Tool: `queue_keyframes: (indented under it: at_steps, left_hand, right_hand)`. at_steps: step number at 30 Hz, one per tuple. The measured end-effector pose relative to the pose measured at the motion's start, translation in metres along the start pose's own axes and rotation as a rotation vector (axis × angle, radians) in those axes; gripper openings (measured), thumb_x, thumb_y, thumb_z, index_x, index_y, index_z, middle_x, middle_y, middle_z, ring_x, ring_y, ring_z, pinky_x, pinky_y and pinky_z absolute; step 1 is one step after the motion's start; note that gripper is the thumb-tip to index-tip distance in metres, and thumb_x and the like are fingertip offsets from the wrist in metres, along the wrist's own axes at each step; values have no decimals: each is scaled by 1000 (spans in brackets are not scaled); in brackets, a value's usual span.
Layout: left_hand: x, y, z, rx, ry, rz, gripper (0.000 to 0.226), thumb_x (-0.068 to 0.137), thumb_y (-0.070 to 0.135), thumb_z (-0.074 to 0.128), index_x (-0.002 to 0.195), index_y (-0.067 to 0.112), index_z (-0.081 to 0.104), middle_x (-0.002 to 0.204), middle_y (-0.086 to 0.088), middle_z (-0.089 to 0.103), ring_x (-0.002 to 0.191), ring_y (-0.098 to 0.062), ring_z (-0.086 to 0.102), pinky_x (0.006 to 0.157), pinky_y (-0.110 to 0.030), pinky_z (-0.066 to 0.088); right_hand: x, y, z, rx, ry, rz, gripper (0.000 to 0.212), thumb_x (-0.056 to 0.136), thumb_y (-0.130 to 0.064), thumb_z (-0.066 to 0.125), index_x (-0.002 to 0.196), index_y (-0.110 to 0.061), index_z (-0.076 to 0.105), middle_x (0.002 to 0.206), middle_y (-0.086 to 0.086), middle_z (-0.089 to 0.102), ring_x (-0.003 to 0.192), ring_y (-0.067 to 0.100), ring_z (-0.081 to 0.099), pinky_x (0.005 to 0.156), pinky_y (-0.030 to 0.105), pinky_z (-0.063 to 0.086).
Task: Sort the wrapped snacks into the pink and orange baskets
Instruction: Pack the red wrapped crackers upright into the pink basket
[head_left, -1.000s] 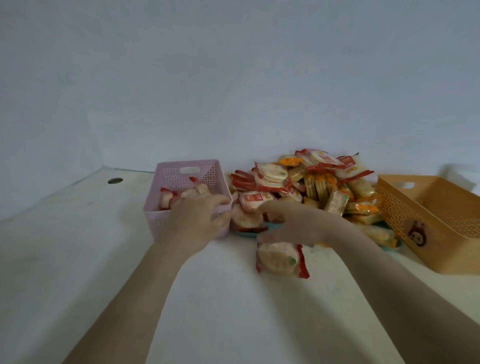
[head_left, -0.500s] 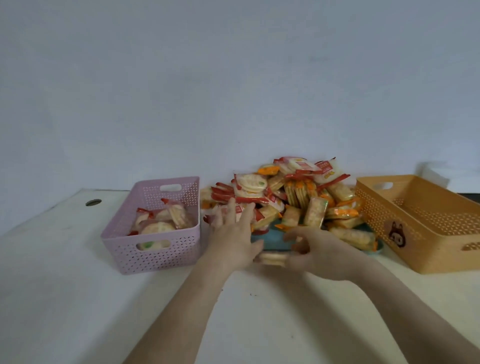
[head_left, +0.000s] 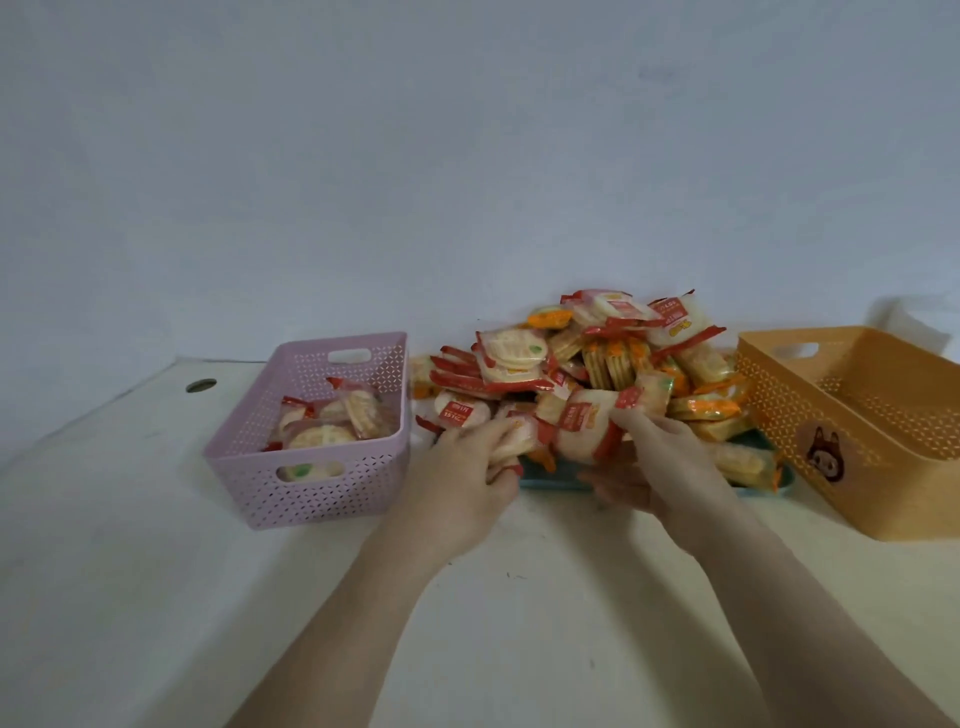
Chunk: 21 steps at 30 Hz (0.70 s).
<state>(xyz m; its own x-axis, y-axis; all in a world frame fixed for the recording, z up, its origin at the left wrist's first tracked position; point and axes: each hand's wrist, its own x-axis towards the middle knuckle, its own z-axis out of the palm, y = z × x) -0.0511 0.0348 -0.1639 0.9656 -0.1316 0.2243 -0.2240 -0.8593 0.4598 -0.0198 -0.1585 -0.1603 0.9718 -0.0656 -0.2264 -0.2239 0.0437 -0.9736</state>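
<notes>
A heap of wrapped snacks, red-edged and orange-edged packets, lies on a teal tray at the middle back of the table. The pink basket stands left of the heap and holds several red-edged packets. Right of the heap stands the orange basket; no packet shows inside it. My left hand grips a red-edged packet at the heap's front. My right hand holds another red-edged packet, lifted at the heap's front.
The white table runs up to a plain wall behind the heap. A round hole sits in the tabletop at the far left. The orange basket carries a small animal sticker on its near side.
The packet that lay on the table in front of the tray is now up in my right hand. My left hand has closed on a packet at the heap's front.
</notes>
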Motion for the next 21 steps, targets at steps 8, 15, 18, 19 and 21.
queue_keyframes:
  at_steps: [8,15,18,19,21]
  left_hand:
    - [-13,5,-61,-481,352,180,44,92,31,59,133,41,47,127,14,56,117,3,53,99,-28,47]
    - [22,-57,-110,-56,327,-84,59,93,58,35,146,42,17,155,-3,26,140,-26,30,112,-50,31]
    - [17,-82,-94,333,229,-290,66,93,60,29,151,35,10,162,-11,5,147,-35,9,114,-54,24]
    - [9,-82,-85,345,295,-255,59,96,49,33,150,31,16,161,-10,10,146,-34,13,113,-51,27]
    - [-1,-68,-63,294,347,-79,49,96,38,36,143,27,33,156,-6,27,141,-30,29,108,-47,35]
  right_hand:
    - [-34,-43,64,-27,-81,-504,16,95,-25,58,92,-13,68,80,6,74,74,26,72,69,48,61]
    - [-22,-63,138,-719,-340,-772,38,91,-30,58,128,-24,52,116,0,67,104,18,64,91,36,50]
    - [-11,-46,122,-964,-336,-822,28,92,-25,56,118,-22,65,115,2,67,109,20,59,88,31,45]
    - [-8,-39,115,-984,-309,-783,26,93,-27,54,116,-22,66,115,0,67,107,19,59,86,31,46]
    - [6,-24,93,-1102,-223,-708,26,91,-28,52,112,-21,65,111,0,66,102,22,59,80,32,48]
